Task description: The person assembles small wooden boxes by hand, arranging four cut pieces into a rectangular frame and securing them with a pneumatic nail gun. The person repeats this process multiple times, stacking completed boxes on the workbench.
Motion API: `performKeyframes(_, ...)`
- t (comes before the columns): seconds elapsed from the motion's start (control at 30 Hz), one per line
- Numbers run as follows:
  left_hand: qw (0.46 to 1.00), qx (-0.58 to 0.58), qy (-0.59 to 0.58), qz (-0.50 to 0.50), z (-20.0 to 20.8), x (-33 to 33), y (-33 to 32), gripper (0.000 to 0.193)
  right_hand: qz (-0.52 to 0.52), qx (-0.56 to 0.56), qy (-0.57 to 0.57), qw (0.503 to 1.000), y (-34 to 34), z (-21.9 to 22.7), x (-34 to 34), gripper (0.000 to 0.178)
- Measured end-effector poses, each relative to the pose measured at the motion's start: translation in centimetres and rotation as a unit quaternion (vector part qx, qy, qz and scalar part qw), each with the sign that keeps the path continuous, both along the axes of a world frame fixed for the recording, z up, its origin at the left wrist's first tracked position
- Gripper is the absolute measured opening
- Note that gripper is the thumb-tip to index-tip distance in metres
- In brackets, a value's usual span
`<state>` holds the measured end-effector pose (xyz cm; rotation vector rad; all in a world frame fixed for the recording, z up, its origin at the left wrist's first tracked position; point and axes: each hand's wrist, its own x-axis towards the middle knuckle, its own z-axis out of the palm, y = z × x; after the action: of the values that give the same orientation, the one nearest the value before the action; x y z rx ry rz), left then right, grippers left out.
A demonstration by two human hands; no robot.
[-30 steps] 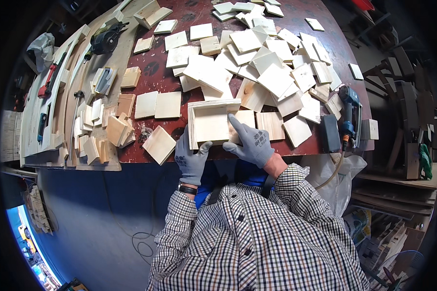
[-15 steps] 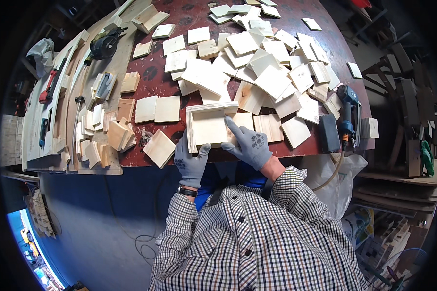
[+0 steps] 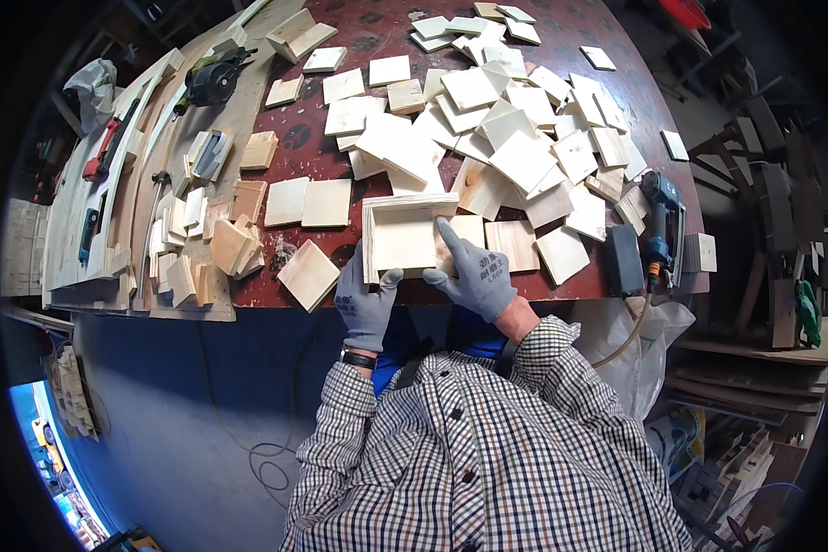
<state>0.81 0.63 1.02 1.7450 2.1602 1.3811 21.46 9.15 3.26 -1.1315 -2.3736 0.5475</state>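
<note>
A small shallow wooden box, with raised plywood strips along its far and left sides, is held at the table's near edge. My left hand, in a grey glove, grips its lower left corner, thumb on the near edge. On the box's right side my right hand, gloved the same, clasps it with the index finger laid along the edge and the thumb near the front. The fingers beneath the box are hidden. Just left of it lies a square wood block, and behind it a heap of pale wood squares.
At the right edge of the dark red table lies a blue air nailer with a hose, beside a dark block. To the left, wood offcuts, a black tool and a red-handled tool lie on boards.
The whole view has shifted slightly, so the table's things appear a little farther right. Both hands keep the same hold on the box.
</note>
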Motion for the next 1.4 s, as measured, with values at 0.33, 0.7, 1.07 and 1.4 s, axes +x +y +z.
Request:
performKeyframes(0.33, 1.0, -0.004, 0.014, 0.012, -1.1, -0.4, 0.0, 0.076, -0.003, 0.004, 0.048, 0.999, -0.4, 1.1, 0.0, 0.088)
performKeyframes(0.7, 0.999, 0.003, 0.015, 0.029, -2.4, -0.4, 0.1, 0.075, 0.124, 0.193, -0.076, 0.97, 0.4, 5.1, -4.4, 0.064)
performKeyframes(1.07, 0.999, 0.001, 0.008, 0.032, -2.1, -0.3, -0.1, 0.076, 0.142, 0.19, 0.036, 0.971, -0.9, 6.9, -0.1, 0.023)
performKeyframes(1.4, 1.0, -0.006, -0.007, 0.024, -1.7, -0.2, -0.2, 0.077, 0.025, 0.195, 0.034, 0.98, -1.1, 4.1, 0.3, 0.057)
